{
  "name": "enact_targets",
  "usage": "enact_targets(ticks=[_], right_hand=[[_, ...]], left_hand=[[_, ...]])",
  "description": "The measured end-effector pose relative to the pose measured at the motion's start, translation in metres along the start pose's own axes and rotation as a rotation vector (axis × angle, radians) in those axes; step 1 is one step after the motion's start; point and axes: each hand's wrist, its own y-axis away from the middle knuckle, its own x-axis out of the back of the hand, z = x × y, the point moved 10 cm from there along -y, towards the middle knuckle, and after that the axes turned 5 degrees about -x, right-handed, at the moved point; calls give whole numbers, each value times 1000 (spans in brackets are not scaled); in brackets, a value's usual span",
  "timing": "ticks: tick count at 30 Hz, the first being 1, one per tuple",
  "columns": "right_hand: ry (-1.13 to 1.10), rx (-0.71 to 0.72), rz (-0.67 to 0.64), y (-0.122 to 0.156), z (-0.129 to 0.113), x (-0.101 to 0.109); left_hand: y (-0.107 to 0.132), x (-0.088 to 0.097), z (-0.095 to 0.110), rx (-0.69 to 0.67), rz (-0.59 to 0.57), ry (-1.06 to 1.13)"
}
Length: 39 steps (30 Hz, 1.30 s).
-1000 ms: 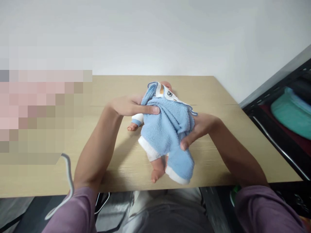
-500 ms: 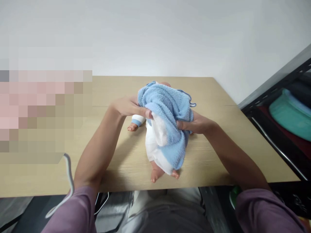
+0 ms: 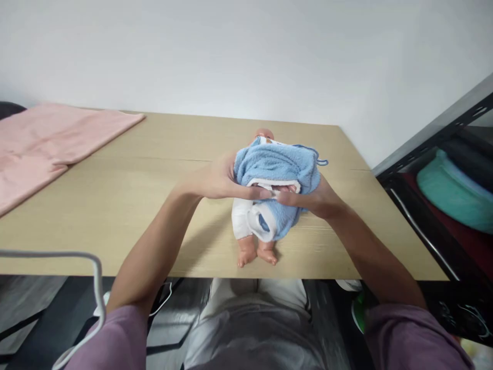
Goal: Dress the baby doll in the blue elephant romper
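Note:
A baby doll [image 3: 246, 248] in white clothing lies on the table with its bare feet toward me and its head at the far end. Above its body I hold a bunched light-blue terry baby garment [image 3: 277, 160] with white trim and a dark-blue cord loop. My left hand [image 3: 227, 177] is closed on the garment's left side, its thumb along the white-edged opening. From the other side my right hand [image 3: 310, 198] grips it, thumb at the same edge, the two thumb tips close together. Fingers show inside the opening. The garment hides the doll's chest and arms.
A pink cloth [image 3: 57, 139] lies on the left of the wooden table [image 3: 154, 221]. A white cable [image 3: 96, 272] hangs near my left arm. To the right stands a black rack [image 3: 419, 221] holding a teal basin [image 3: 454, 187].
My hands have drawn closer together and gathered the garment, so its white-edged opening now faces me. More of the doll's legs shows, and my view has shifted slightly.

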Motion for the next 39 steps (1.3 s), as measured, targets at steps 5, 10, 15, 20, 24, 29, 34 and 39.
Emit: enact_targets(ticks=[5, 10, 15, 20, 24, 29, 34, 39], right_hand=[[123, -2, 150, 19, -5, -2], [358, -59, 0, 45, 8, -42], [486, -77, -220, 71, 23, -96], [646, -144, -234, 79, 52, -113], [810, -136, -225, 86, 69, -116], [737, -170, -280, 92, 79, -115], [413, -159, -201, 84, 79, -96], [328, -133, -115, 74, 85, -81]], left_hand=[[40, -15, 2, 114, 380, -175], [123, -56, -11, 375, 602, -249], [183, -88, -43, 599, 548, -277], [199, -103, -75, 745, 362, -360], [195, -109, -84, 751, 254, -484], [189, -108, -84, 557, 386, -413], [194, -98, -84, 397, 661, -183], [182, -79, -83, 333, 689, -122]])
